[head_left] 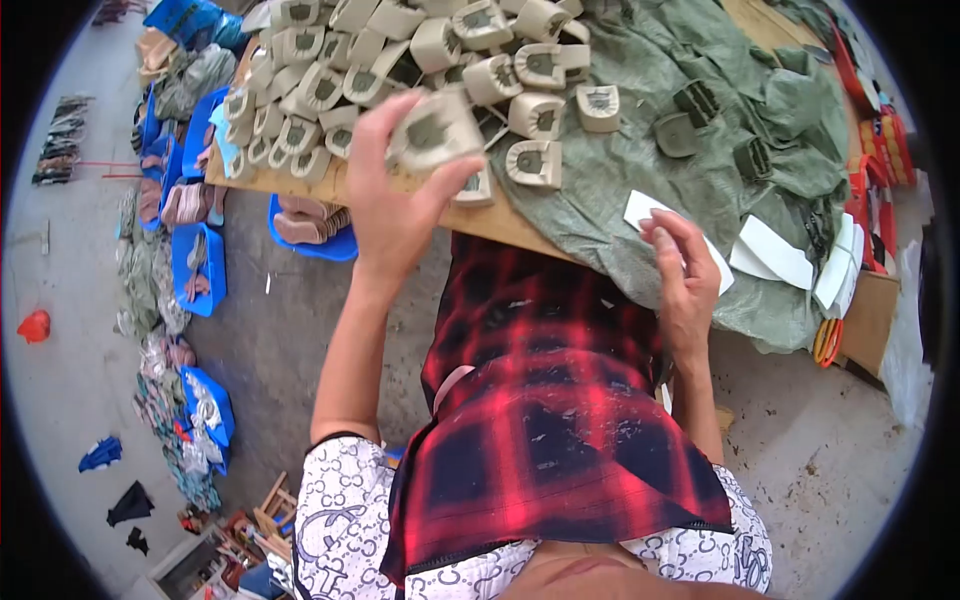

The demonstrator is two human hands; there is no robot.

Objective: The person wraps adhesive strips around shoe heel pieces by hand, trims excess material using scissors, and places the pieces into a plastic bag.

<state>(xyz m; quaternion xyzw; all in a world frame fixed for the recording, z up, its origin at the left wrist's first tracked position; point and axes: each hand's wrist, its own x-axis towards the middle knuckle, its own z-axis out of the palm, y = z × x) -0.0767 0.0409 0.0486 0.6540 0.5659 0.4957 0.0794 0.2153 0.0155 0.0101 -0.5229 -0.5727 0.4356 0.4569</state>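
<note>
My left hand holds a beige moulded piece between thumb and fingers, raised over the table's front edge; the piece is slightly blurred. A heap of similar beige pieces lies behind it on the wooden table. My right hand is at the front edge of the green sheet, its fingers curled over a white flat piece. Whether the fingertips pinch anything is too small to tell. One beige piece sits on the sheet between my hands.
More white flat pieces lie right of my right hand. Dark green pieces rest on the sheet farther back. Blue bins stand on the floor at the left. Orange bands hang at the table's right front.
</note>
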